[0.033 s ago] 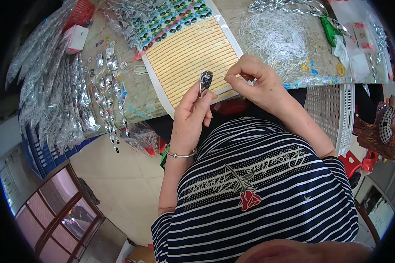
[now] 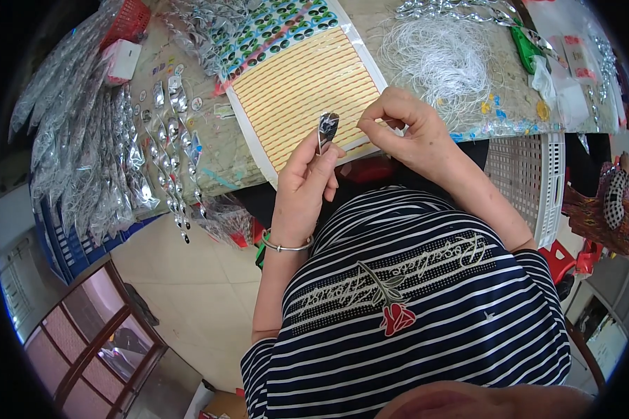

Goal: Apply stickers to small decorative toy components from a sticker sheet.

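The left hand [image 2: 302, 178] pinches a foil strip [image 2: 329, 126] upright between thumb and fingers; just to its right, the right hand [image 2: 416, 136] has thumb and forefinger closed together, on what I cannot tell. Both partly cover the near end of a striped sheet [image 2: 300, 84] on the table [image 2: 220, 155], with white string [image 2: 437, 59] beyond the right hand and twisted strips [image 2: 164, 143] left of the left.
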Motion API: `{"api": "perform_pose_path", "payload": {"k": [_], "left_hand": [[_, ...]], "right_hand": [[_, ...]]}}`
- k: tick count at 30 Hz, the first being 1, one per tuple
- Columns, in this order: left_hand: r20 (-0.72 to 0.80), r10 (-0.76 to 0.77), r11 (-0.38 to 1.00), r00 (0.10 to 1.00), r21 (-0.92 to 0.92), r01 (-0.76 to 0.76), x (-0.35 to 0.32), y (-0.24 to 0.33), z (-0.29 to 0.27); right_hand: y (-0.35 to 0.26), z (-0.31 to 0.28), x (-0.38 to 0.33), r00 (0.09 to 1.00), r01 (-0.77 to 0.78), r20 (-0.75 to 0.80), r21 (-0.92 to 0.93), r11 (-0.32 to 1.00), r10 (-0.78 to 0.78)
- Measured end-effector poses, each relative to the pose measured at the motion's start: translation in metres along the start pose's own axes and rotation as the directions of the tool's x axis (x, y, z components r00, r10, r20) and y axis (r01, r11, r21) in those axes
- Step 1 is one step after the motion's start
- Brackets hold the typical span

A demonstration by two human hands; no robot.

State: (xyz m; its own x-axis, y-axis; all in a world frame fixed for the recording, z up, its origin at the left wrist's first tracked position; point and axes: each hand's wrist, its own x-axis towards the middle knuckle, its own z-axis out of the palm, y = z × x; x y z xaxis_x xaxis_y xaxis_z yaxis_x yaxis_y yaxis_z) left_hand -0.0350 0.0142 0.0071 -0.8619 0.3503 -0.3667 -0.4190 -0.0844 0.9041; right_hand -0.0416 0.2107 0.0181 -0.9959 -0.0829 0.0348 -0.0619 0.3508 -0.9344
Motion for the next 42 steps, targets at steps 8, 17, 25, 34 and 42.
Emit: {"api": "perform_pose_path", "payload": {"k": [8,17,25,34,42], "left_hand": [[0.002,0.005,1.000,1.000,0.020,-0.005,-0.002,-0.001,0.001],[0.007,0.010,1.000,1.000,0.021,-0.010,-0.005,-0.002,0.003],[0.046,-0.020,1.000,0.999,0.017,0.020,-0.008,0.001,0.005],[0.039,-0.026,1.000,0.999,0.006,0.026,-0.008,0.001,0.006],[0.118,-0.031,0.983,0.993,0.185,0.008,-0.009,-0.006,0.001]], "right_hand": [[0.003,0.000,-0.004,1.000,-0.001,-0.031,-0.031,1.000,0.000],[-0.011,0.003,-0.008,0.995,0.099,0.026,-0.088,0.991,-0.097],[-0.003,0.009,-0.004,0.988,0.149,0.045,-0.113,0.982,-0.145],[-0.003,0.010,-0.006,0.996,0.082,0.038,-0.083,0.993,-0.079],[-0.005,0.008,-0.002,0.997,0.071,-0.034,-0.040,0.997,-0.072]]}}
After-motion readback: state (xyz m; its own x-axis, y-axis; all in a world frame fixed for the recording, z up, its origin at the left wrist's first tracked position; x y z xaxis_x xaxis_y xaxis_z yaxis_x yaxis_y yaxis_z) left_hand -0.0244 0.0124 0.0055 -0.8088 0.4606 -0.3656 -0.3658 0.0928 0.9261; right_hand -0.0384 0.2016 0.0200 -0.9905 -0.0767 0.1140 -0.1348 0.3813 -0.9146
